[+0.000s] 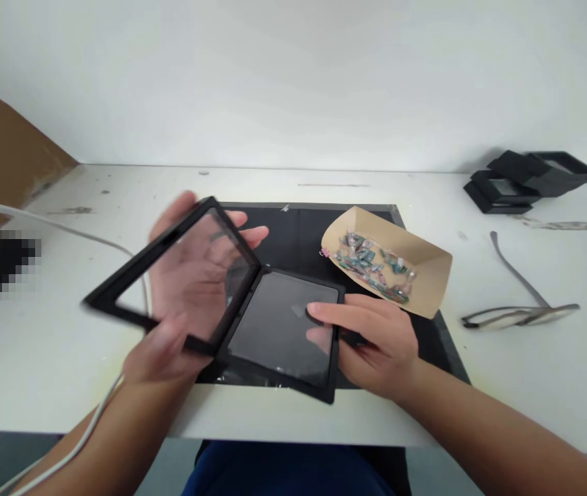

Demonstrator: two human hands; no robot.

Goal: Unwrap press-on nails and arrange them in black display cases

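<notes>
Between my hands a black floating display frame (335, 358) is hinged open like a book, with a clear film in each half. My left hand (164, 337) holds the left half, thumb at the lower rim and fingers spread behind, seen through the clear film. On the right half, my right hand (381, 341) grips the outer rim. Its index fingertip presses on the film near a small pale mark, and its other fingers are under the frame. The frame is held above a black mat (293, 238), its left half tilted up.
A cardboard tray (430, 272) with several small shiny coloured pieces sits on the mat. Eyeglasses (521, 315) lie at right, below stacked black frames (526, 179). A white cable (87, 234) crosses the left side of the table and my left forearm. A brown panel (4, 145) stands far left.
</notes>
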